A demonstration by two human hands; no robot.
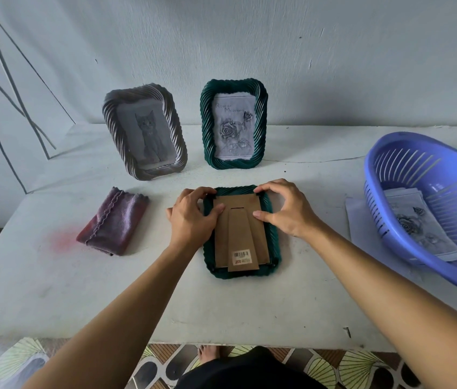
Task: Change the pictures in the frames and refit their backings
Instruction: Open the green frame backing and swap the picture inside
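Left hand, right hand pinching green frame at top corners, centre | I'm advising pressing backing flat, evenly.

A pale, rough-plastered wall fills the back and bears small dark marks. Thin dark lines slant across it on the left. A white table stands against the wall, its top scuffed, with a faint pink stain near the left side. Below the near edge, floor tiles show green fan shapes and dark patches. The light is soft and cool, with dim shadows
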